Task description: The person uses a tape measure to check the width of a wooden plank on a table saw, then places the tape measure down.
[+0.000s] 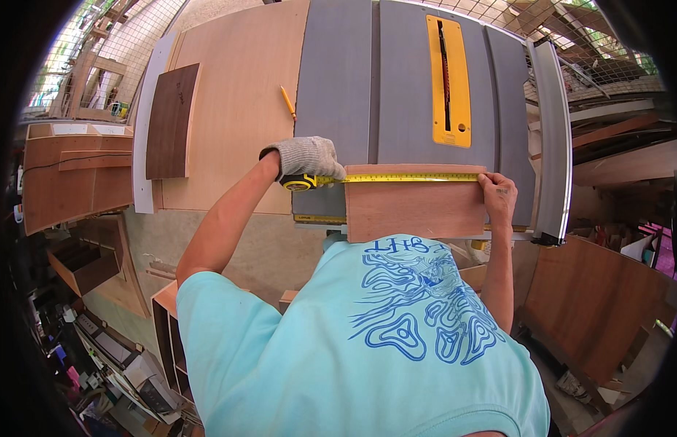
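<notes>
A rectangular plywood board [415, 205] lies across the front of a grey table saw [338, 82]. Along its upper part runs the extended yellow blade of a tape measure [409, 177]. My left hand [311, 157], in a grey knit glove, holds the black and yellow tape case just off the board's left edge; the glove hides part of the case. My bare right hand [498, 191] pinches the blade's end at the board's right edge. A yellow pencil [287, 102] rests on the wooden side panel [234, 109], above my left hand.
The saw blade slot sits in a yellow insert [460, 82] beyond the board. A metal rip fence [551, 136] borders the saw at right. One dark brown board [172, 123] lies on the side panel's left end. Wooden cabinets [79, 175] stand at left; a large panel [595, 300] leans at lower right.
</notes>
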A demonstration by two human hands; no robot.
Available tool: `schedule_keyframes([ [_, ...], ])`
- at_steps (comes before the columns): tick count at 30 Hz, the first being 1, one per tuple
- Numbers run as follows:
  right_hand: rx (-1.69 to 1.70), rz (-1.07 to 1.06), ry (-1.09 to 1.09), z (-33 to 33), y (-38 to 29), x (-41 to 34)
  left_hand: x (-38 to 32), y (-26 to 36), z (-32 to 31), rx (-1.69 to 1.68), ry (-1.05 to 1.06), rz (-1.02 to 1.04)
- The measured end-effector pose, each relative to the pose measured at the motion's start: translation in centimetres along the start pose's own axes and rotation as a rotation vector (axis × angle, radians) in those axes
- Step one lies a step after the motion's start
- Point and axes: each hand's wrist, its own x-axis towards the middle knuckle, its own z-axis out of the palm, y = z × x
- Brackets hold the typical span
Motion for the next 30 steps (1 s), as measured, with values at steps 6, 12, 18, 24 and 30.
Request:
schedule_keyframes([
  [6, -0.006, 0.002, 0.001, -0.07, 0.02, -0.03, -0.24, 0.47, -0.23, 0.037, -0.010, -0.008],
  [12, -0.011, 0.002, -0.001, -0.06, -0.01, -0.07, -0.07, 0.36, -0.15, 0.034, 0.006, -0.028],
  [18, 0.011, -0.002, 0.003, -0.02, 0.05, -0.09, -0.37, 0.64, -0.28, 0.022, 0.000, -0.013],
  [24, 0.018, -0.013, 0.006, 0.03, 0.21, 0.03, -0.39, 0.75, -0.29, 0.041, -0.001, 0.010],
  [30, 0.036, -0.016, 0.009, 0.01, 0.07, -0.06, -0.25, 0.68, -0.06, 0.096, 0.007, 0.003],
])
